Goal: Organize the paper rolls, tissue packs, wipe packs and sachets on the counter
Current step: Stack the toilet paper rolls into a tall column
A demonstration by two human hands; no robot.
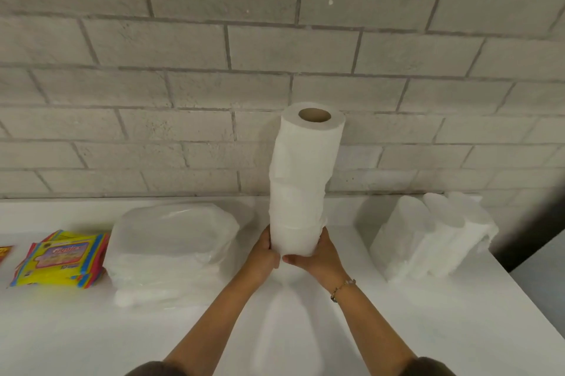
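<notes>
White bench below grey brick wall: tall white paper roll upright at centre, left hand and right hand each with grip curled round its base. Probably the placing step; next needs a level release.

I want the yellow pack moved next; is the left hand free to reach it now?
Probably not yet: the left hand grips the paper roll stack with the right hand, and the clear bag lies between it and the yellow pack.
</notes>
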